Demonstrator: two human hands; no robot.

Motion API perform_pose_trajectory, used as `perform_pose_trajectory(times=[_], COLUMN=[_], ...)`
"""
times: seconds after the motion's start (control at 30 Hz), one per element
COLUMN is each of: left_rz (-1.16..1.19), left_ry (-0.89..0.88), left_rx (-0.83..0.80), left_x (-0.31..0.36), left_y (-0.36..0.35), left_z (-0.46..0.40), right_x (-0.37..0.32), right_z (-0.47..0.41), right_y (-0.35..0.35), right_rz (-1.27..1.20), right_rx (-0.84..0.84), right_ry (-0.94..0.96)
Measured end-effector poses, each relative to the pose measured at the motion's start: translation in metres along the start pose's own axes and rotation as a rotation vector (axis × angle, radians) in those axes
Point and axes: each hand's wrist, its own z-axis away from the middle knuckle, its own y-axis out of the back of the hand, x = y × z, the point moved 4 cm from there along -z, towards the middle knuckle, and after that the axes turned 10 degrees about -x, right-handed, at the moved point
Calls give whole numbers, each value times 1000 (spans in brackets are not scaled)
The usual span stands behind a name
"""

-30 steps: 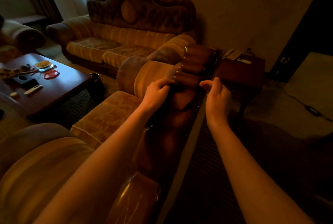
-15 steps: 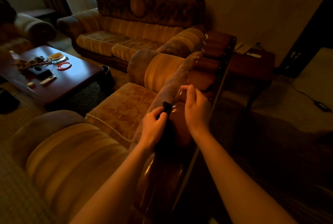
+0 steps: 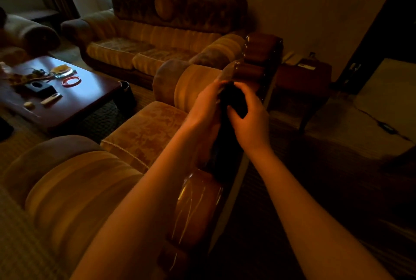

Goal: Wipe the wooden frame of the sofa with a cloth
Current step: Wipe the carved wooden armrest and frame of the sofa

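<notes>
Both hands, left hand (image 3: 203,105) and right hand (image 3: 251,114), fingers clamped on cloth (image 3: 233,99) | frame (image 3: 198,207) beneath fingers | sofa (image 3: 144,39) beyond | bench (image 3: 74,102) far left, carrying small items.

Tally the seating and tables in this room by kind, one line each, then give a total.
Sofas: 2, the near one whose wooden frame is being wiped, and the far one by the wall
Armchairs: 1, partly cut off at the left edge
Coffee tables: 1
Side tables: 1
Total: 5
</notes>
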Motion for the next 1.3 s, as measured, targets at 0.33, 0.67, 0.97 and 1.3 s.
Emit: perform_pose_trajectory(times=[0.33,0.67,0.97,1.3], left_rz=[-216,-195,-216,-244], left_ry=[310,419,408,388], left_rx=[565,664,436,142], left_x=[-79,-111,-113,-98], left_y=[110,139,157,171], left_z=[47,118,111,83], right_x=[12,9,4,9], right_z=[29,11,-12,63], right_y=[-108,-147,-134,-180], right_rz=[912,1249,1355,1142], right_rx=[-831,-963,-901,-1124], right_ry=[423,216,203,-161])
